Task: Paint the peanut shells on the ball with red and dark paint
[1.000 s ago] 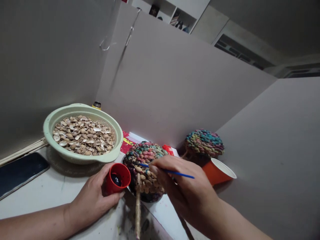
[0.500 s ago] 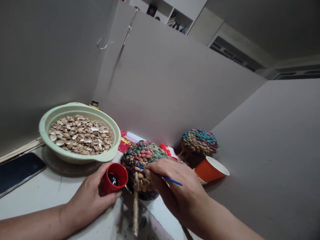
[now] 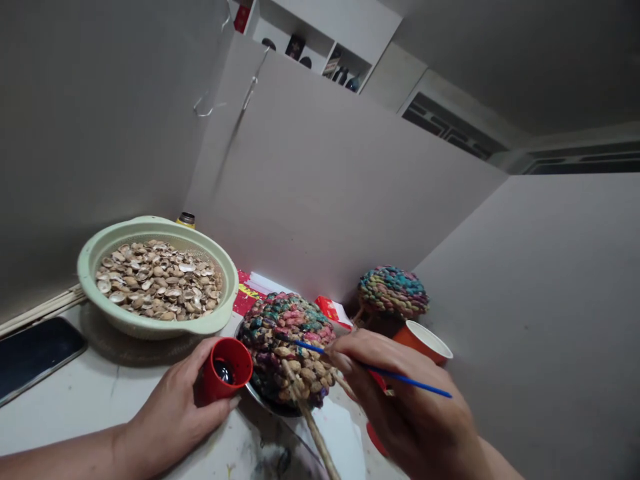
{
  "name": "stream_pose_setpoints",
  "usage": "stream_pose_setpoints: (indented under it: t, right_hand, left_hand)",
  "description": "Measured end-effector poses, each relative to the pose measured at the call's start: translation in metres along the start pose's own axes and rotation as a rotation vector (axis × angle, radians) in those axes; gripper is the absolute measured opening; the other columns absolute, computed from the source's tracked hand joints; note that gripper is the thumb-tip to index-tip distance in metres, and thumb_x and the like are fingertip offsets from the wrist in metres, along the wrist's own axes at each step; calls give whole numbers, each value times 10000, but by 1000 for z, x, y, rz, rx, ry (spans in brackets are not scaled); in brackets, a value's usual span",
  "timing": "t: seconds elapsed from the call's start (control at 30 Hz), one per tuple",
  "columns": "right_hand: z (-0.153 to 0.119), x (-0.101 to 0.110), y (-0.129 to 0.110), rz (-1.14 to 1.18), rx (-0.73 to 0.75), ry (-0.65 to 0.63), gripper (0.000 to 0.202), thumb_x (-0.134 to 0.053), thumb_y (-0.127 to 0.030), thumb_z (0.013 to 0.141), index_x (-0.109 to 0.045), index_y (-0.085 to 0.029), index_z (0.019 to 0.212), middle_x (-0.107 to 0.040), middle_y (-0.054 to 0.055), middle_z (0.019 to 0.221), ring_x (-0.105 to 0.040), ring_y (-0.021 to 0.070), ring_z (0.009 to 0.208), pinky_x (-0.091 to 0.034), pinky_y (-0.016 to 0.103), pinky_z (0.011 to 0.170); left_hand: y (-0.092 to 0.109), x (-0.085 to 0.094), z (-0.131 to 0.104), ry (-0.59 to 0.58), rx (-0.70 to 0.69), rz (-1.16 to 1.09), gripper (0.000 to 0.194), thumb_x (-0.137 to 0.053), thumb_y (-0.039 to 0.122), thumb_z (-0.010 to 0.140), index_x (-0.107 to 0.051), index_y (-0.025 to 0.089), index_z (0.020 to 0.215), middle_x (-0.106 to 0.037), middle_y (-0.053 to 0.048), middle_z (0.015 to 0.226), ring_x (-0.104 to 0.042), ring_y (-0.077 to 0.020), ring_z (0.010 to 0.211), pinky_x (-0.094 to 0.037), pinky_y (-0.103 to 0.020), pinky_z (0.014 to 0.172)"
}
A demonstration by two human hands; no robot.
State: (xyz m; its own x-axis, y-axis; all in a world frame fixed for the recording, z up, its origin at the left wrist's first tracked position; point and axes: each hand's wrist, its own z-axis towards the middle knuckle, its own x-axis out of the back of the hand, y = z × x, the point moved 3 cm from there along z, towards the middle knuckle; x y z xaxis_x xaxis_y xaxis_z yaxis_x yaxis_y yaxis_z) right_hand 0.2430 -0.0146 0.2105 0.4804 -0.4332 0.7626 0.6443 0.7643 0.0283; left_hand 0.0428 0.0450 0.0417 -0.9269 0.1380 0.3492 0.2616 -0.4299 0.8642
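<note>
My left hand (image 3: 173,407) is wrapped round a small red cup (image 3: 210,383) that has dark liquid inside. In my right hand (image 3: 400,393) is a thin paintbrush with a blue handle (image 3: 410,380). Its tip touches, or hangs just over, a dome covered in nutshells (image 3: 295,327). Pink, teal and purple paint colours part of the shells; those near the front are bare tan. A metal bowl (image 3: 265,400) shows under the dome. From the dome's front, a cord-like brown strip (image 3: 317,437) sticks out toward me.
A green basket (image 3: 85,263) of loose nutshells (image 3: 160,280) stands at left, beside a phone (image 3: 43,353) and wooden sticks (image 3: 45,310). Behind are a second painted dome (image 3: 393,290), an orange paper cup (image 3: 413,343) and a red-and-white packet (image 3: 333,310). Grey partitions (image 3: 320,193) enclose the table (image 3: 60,413).
My right hand and the brush have shifted right and slightly down. The dome has turned, its brown strip now slanting right and more bare shells showing. My left hand still holds the cup.
</note>
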Motion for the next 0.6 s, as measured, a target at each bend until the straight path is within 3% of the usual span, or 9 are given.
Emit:
stream_pose_setpoints:
  t: [0.1,0.33,0.47,0.6]
  right_hand:
    - [-5,4,8,24,-34,-2,180,-539,-46,924,-594,-202,996,-695,24,771,-674,136,655,-561,243,613]
    - [-19,24,18,21,-212,124,123,-570,-133,944,-667,-206,962,-709,16,813,-686,118,681,-573,196,639]
    - [-9,13,14,145,-236,75,111,-551,-183,974,-651,-202,929,-674,-5,754,-658,106,652,-535,185,582]
    - [8,4,20,158,-297,-31,228,-491,-250,1009,-623,-184,835,-624,1,706,-607,113,599,-495,214,539]
  left_hand:
    - [0,0,1,10,3,5,513,-683,203,753,-555,251,1247,-742,-45,1188,-701,-242,1068,-541,-389,965]
    - [-6,-2,3,40,-34,38,523,-698,246,770,-549,255,1272,-734,-51,1225,-695,-252,1105,-537,-392,993]
    - [-11,-3,1,55,-45,61,527,-703,252,771,-542,259,1273,-736,-48,1227,-699,-253,1107,-548,-381,979]
    - [-9,-1,1,45,-55,67,522,-684,249,785,-527,269,1283,-729,-42,1249,-692,-246,1129,-549,-372,980]
